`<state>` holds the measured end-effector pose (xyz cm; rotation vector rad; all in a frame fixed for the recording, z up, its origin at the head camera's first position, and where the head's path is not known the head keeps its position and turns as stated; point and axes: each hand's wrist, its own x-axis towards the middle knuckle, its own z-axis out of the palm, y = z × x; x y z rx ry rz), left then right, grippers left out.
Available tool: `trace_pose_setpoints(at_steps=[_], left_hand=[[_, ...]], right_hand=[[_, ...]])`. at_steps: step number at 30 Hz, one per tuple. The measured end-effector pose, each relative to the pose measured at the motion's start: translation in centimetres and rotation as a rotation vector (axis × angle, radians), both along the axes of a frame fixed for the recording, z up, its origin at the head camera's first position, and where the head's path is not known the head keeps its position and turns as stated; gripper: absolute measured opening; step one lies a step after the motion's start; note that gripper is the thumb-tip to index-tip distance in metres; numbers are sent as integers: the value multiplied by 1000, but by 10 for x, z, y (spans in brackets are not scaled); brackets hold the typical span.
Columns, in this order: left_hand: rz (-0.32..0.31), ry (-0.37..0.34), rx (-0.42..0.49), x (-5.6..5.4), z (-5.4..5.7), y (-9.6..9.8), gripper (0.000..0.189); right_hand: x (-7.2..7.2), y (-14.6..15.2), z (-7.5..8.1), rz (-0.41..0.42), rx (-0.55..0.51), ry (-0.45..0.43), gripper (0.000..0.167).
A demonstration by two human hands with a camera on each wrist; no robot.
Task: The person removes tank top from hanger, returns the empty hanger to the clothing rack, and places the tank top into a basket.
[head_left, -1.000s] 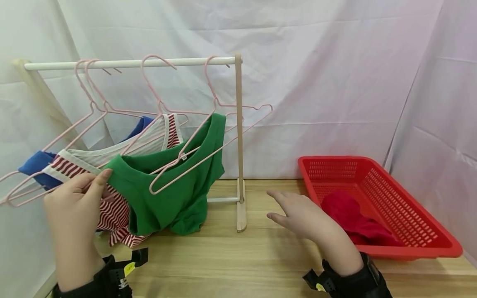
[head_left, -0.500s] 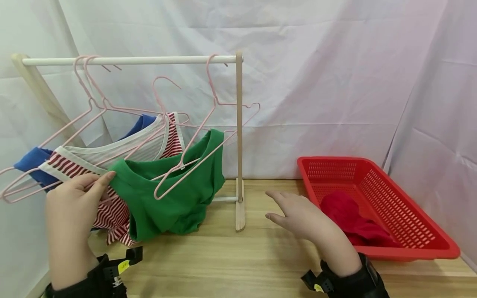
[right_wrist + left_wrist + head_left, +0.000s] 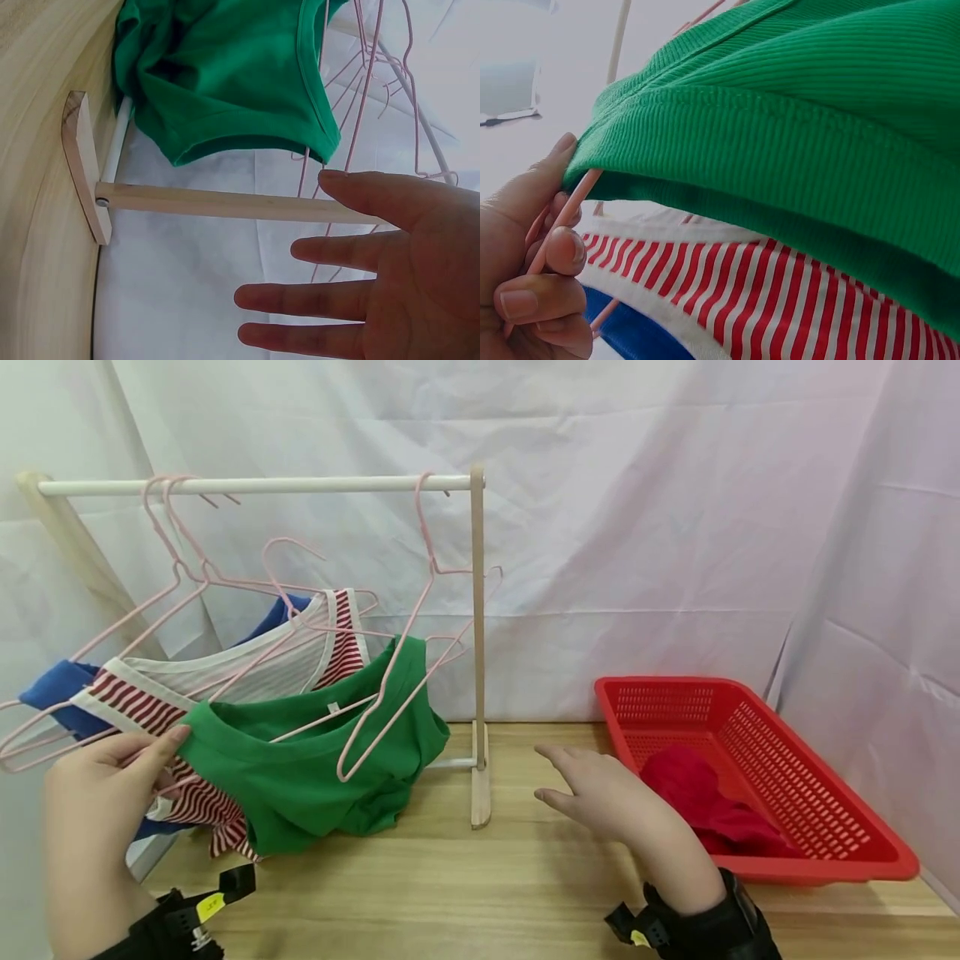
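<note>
My left hand (image 3: 105, 802) pinches the left shoulder of a green ribbed tank top (image 3: 300, 768) and the end of the pink clothes hanger (image 3: 585, 187) inside it. In the left wrist view, the thumb lies at the cloth's edge while the fingers curl round the wire. This hanger's hook (image 3: 292, 540) stands below the rack's white rail (image 3: 300, 485), apart from it. My right hand (image 3: 592, 785) hovers over the table between rack and basket, fingers spread, holding nothing. A bare pink hanger (image 3: 424, 527) hangs on the rail in front of the green top's right side.
A red-and-white striped top (image 3: 142, 693) and a blue garment (image 3: 56, 693) hang at the rack's left. The wooden rack post (image 3: 478, 610) rises right of the green top. A red plastic basket (image 3: 855, 868) with red cloth (image 3: 697, 793) inside stands on the right.
The green top's hanger has come off the rail, its hook dropping below it. My left hand has moved left and slightly down with hanger and top. The right hand stays nearly still.
</note>
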<state>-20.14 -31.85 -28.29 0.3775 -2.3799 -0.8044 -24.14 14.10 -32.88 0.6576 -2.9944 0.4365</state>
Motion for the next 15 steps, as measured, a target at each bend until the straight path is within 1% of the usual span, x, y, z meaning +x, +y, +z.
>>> trace_pose_setpoints(at_steps=[3,5,9,12,15], left_hand=[[25,10,12,3,0,-1,50],[45,34,23,3,2,1,49],[74,92,75,2,6,8,47],[75,103,61,2,7,13,45],[58,77,10,1,7,16,46]], right_hand=[[2,2,1,-1,0,1,61],[3,3,3,-2,0,7,61],[4,6,6,1,-14,34,61],[5,8,5,23,-33,67,59],[6,8,1,48,-53,111,57]])
